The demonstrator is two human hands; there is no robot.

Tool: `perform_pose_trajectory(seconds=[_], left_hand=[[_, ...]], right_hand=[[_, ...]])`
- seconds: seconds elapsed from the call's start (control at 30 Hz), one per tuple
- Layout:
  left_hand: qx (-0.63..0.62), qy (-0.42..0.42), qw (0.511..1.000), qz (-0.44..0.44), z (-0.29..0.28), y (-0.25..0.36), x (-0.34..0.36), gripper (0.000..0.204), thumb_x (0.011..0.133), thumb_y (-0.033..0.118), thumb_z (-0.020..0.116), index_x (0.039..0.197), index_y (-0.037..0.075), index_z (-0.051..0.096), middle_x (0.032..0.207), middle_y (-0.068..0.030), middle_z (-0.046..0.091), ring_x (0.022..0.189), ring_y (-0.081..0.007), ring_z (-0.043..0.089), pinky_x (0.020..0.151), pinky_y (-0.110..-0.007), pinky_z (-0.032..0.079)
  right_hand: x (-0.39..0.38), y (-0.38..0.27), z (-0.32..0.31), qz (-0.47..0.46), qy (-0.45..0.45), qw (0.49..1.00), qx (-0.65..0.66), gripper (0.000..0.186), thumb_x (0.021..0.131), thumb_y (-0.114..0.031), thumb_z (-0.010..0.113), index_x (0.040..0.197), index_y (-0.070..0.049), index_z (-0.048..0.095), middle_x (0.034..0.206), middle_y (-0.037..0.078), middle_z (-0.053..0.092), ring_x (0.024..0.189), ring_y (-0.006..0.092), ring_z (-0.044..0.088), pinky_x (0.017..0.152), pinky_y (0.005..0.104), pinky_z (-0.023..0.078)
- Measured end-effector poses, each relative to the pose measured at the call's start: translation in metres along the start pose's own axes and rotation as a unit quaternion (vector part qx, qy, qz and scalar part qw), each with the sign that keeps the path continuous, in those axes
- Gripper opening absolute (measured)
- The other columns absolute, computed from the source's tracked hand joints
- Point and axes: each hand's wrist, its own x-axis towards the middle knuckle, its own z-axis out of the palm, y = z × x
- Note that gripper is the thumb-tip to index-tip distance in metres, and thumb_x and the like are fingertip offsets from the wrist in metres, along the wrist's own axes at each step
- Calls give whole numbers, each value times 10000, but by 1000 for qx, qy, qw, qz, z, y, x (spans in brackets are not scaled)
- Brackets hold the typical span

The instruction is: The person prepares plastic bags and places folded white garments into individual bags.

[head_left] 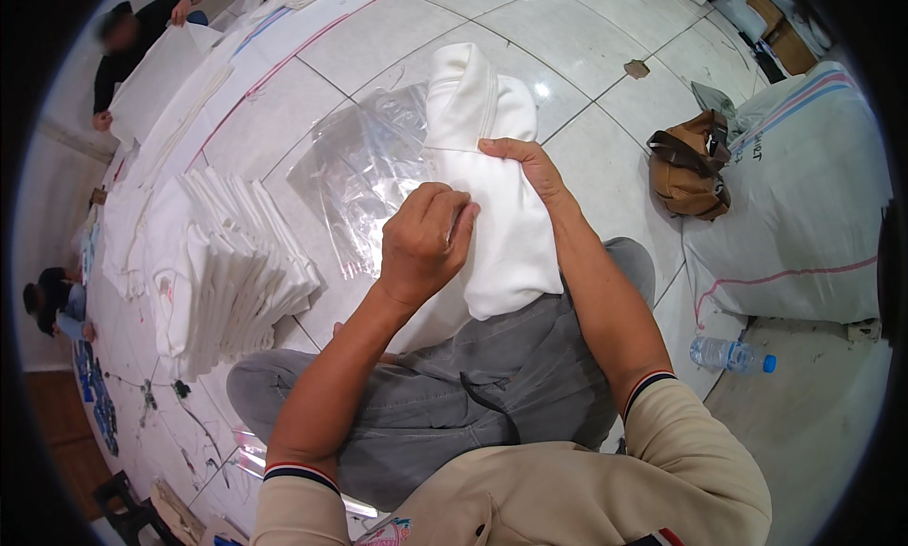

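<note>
A folded white hoodie [511, 234] stretches lengthwise in front of me, its lower end against my grey trousers and its hood end pointing away. My right hand [534, 173] grips its right edge, thumb on top and the other fingers hidden underneath. Over the left edge of the cloth, my left hand [430, 239] is closed with the fingers curled and the thumb pressed in; what it pinches, if anything, cannot be made out. A clear plastic bag [364, 163] lies flat on the tiles, partly beneath the hoodie.
Left of me stands a tall stack of folded white garments [236, 272]. A brown bag [690, 168] leans against a big white sack [794, 206] on the right, with a water bottle [728, 354] lying nearby. Two people [132, 54] sit at the far left, one handling white cloth.
</note>
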Motion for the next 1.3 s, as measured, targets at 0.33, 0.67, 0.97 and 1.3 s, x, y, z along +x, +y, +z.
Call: perform_pose_trajectory(seconds=[0.33,0.67,0.97,1.3], left_hand=[[-408,-500,757,-98,-58,41,17,32,829,44,698,856,28,690,803,-61,677,736,-191,651,675,-307,499],[136,-271,926,-223,-17,-113,-54,232,820,147,699,1025,38,689,1002,-131,641,962,-296,633,785,-405,525],[119,-291,911,-266,18,-135,-99,170,802,179,732,946,88,729,859,-83,619,864,-274,622,751,-391,499],[-228,-90,797,-552,-19,-162,-52,145,821,150,663,899,31,692,752,-21,642,592,-78,555,458,-235,381]], right_hand=[[-4,-10,-6,-9,15,999,28,366,792,-98,727,1105,63,629,960,156,695,786,230,692,730,340,581],[-14,-45,-20,-26,22,999,30,322,823,-115,711,1086,49,623,942,151,698,767,231,705,723,344,600],[-16,-31,-15,13,9,999,36,286,834,-109,696,1069,44,634,920,153,706,735,230,707,699,339,603],[-14,20,-1,149,-101,982,-61,544,767,-39,744,1270,44,552,1084,144,685,910,223,697,833,346,575]])
